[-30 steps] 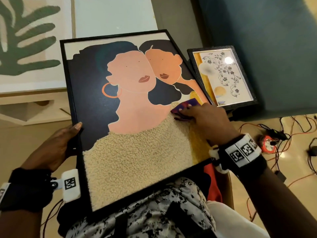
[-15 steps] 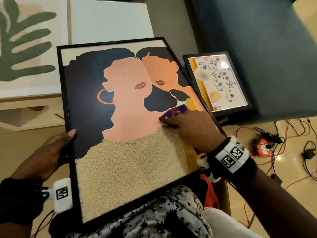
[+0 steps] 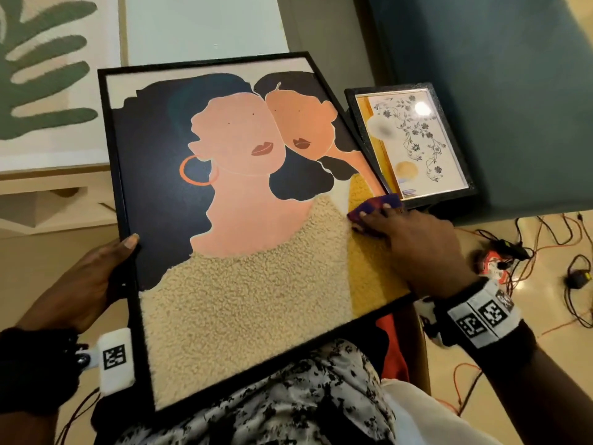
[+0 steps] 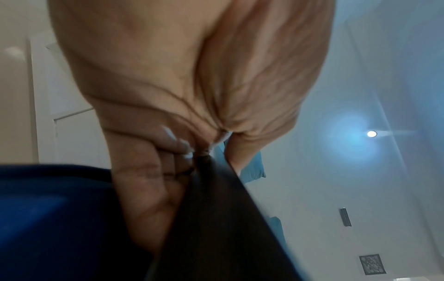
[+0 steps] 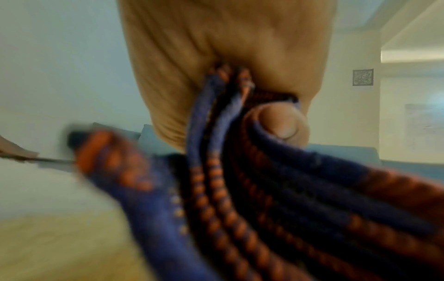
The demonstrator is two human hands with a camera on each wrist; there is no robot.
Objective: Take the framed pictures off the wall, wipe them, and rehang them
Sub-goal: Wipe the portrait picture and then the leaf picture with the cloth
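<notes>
A large black-framed picture of two women [image 3: 231, 200] lies tilted across my lap. My left hand [image 3: 96, 271] grips its left frame edge, thumb on top; in the left wrist view the fingers [image 4: 153, 152] curl round the dark frame [image 4: 216, 228]. My right hand [image 3: 414, 245] presses a purple and orange cloth [image 3: 375, 207] onto the picture near its right edge. In the right wrist view, folds of that cloth [image 5: 264, 190] are pinched under my thumb [image 5: 278, 123]. A smaller black-framed floral picture [image 3: 414, 142] lies to the right.
A leaf print [image 3: 48, 78] and a pale board [image 3: 205, 24] lie on a low wooden table at the back left. A dark teal sofa [image 3: 513, 91] stands at the right. Orange and black cables with a red reel [image 3: 494, 268] cover the floor at the right.
My right hand has slid the cloth from the middle of the picture toward its right edge. My left hand keeps its grip on the left frame edge.
</notes>
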